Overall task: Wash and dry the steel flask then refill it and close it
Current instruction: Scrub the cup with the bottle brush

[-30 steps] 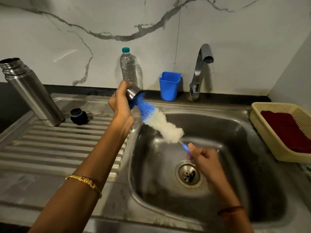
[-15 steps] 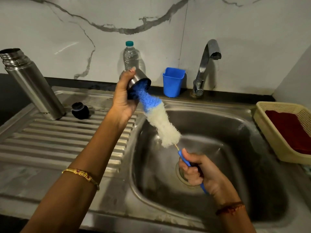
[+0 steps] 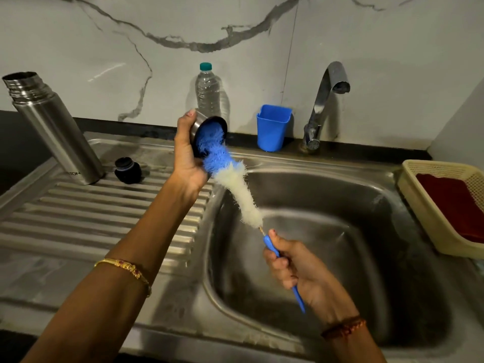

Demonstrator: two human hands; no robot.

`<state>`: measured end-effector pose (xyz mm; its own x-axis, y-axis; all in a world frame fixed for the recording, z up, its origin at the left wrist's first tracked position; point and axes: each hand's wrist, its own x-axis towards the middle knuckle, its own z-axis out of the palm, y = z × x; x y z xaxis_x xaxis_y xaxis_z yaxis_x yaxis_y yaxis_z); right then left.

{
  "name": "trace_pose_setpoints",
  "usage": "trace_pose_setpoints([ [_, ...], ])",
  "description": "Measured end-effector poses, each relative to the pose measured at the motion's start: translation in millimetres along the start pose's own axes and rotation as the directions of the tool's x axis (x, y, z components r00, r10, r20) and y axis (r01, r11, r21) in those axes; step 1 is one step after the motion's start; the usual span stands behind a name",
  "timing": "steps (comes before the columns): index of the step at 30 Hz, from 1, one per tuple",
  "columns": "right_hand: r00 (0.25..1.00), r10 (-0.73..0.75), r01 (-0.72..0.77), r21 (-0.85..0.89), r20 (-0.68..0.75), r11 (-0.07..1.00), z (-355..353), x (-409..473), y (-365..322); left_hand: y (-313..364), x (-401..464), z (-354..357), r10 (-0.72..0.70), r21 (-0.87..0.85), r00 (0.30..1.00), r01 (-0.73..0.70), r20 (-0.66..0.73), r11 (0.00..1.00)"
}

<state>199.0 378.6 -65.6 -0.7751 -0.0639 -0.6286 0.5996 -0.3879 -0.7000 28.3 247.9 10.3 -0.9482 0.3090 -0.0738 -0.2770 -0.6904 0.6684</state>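
1. The left hand [image 3: 187, 155] is raised, palm turned toward the right, fingers curled round a steel cup [image 3: 200, 124].
2. The right hand [image 3: 293, 265] sits lower, fist closed on a brush handle [image 3: 272, 247], thumb along it.

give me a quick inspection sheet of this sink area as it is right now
surface: steel draining board beside the sink, tap not running
job's things: flask open, standing on the board; black stopper next to it; steel cup with brush tip inside
clutter: water bottle, blue tub, basket holding red cloth
grips: left hand holds cup; right hand holds brush handle
cables: nothing seen
surroundings: marble wall
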Motion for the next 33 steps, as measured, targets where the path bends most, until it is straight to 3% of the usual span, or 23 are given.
trace_pose_setpoints([
  [1, 0.997, 0.038, -0.04, 0.028, 0.069, 0.999, 1, -2, -3, 3, 1, -1, 0.001, -0.003, 1.0, -0.001, 0.027, 1.0],
  [3, 1.0, 0.001, -0.002, 0.014, 0.03, 1.0, -2, -4, -8, 9, 3, -3, 0.007, 0.028, 0.999, -0.008, 0.045, 1.0],
  [5, 0.945, -0.278, 0.249, -0.169, -0.171, 0.953, -7, -5, -8, 10, 6, -6, 0.062, 0.117, 0.998, -0.061, -0.01, 0.991],
  [6, 0.842, -0.478, 0.399, -0.308, -0.251, 0.864, -9, -5, -7, 10, 6, -5, 0.082, 0.182, 0.995, -0.069, -0.063, 0.981],
  [7, 0.691, -0.662, 0.509, -0.455, -0.29, 0.731, -11, -5, -3, 9, 5, -3, 0.094, 0.256, 0.989, -0.062, -0.114, 0.965],
  [8, 0.502, -0.814, 0.526, -0.644, -0.292, 0.555, -14, -3, 1, 6, 3, 0, 0.111, 0.34, 0.982, -0.053, -0.152, 0.939],
  [9, 0.314, -0.916, 0.423, -0.826, -0.251, 0.371, -16, -2, 4, 4, 1, 2, 0.126, 0.427, 0.977, -0.041, -0.173, 0.903],
  [10, 0.178, -0.968, 0.265, -0.939, -0.177, 0.22, -18, -3, 7, 2, -1, 5, 0.142, 0.507, 0.976, -0.038, -0.167, 0.861],
  [11, 0.112, -0.986, 0.158, -0.977, -0.125, 0.141, -19, -3, 9, -1, -2, 8, 0.153, 0.563, 0.977, -0.044, -0.148, 0.825],
  [12, 0.09, -0.987, 0.1, -0.985, -0.135, 0.143, -20, -1, 11, -3, -4, 11, 0.163, 0.604, 0.979, -0.059, -0.119, 0.795],
  [13, 0.148, -0.969, 0.114, -0.97, -0.198, 0.216, -19, -1, 10, -3, -4, 13, 0.182, 0.641, 0.979, -0.083, -0.09, 0.763],
  [14, 0.266, -0.918, 0.176, -0.922, -0.293, 0.345, -18, 0, 9, -3, -3, 14, 0.19, 0.673, 0.98, -0.101, -0.061, 0.733],
  [16, 0.66, -0.647, 0.37, -0.584, -0.382, 0.723, -15, -3, 3, 0, 1, 14, 0.158, 0.715, 0.987, -0.085, -0.036, 0.694],
  [17, 0.832, -0.448, 0.338, -0.343, -0.328, 0.877, -13, -4, -1, 2, 2, 12, 0.126, 0.711, 0.991, -0.054, -0.048, 0.701],
  [18, 0.945, -0.245, 0.219, -0.138, -0.217, 0.966, -12, -5, -3, 2, 4, 10, 0.077, 0.671, 0.994, -0.009, -0.071, 0.741],
  [19, 0.994, -0.076, 0.076, -0.001, -0.08, 0.997, -10, -5, -3, 3, 3, 7, 0.011, 0.592, 0.996, 0.043, -0.087, 0.805],
  [20, 0.998, 0.032, -0.036, 0.076, 0.06, 0.996, -7, -6, -4, 3, 3, 5, -0.052, 0.483, 0.995, 0.088, -0.087, 0.871],
  [22, 0.943, 0.095, -0.147, 0.144, 0.318, 0.979, -1, -5, -3, 5, 1, 4, -0.101, 0.285, 0.993, 0.116, -0.067, 0.951],
  [24, 0.911, 0.086, -0.169, 0.174, 0.404, 0.97, 3, -7, -4, 11, 1, 8, -0.064, 0.21, 0.996, 0.075, -0.059, 0.975],
  [27, 0.981, 0.057, -0.081, 0.122, 0.185, 0.989, -4, -7, -8, 27, 6, 11, 0.0, 0.119, 0.993, 0.014, -0.119, 0.993],
  [29, 0.999, -0.041, 0.04, 0.17, 0.002, 0.985, -11, -12, -11, 40, 11, 8, 0.076, 0.077, 0.97, -0.06, -0.23, 0.995],
  [31, 0.952, -0.204, 0.223, 0.062, -0.23, 0.973, -16, -12, -10, 45, 9, 7, 0.117, 0.091, 0.961, -0.097, -0.251, 0.991],
  [33, 0.865, -0.344, 0.346, -0.062, -0.366, 0.936, -11, -8, -6, 38, 3, 10, 0.071, 0.034, 0.977, -0.065, -0.199, 0.997],
])
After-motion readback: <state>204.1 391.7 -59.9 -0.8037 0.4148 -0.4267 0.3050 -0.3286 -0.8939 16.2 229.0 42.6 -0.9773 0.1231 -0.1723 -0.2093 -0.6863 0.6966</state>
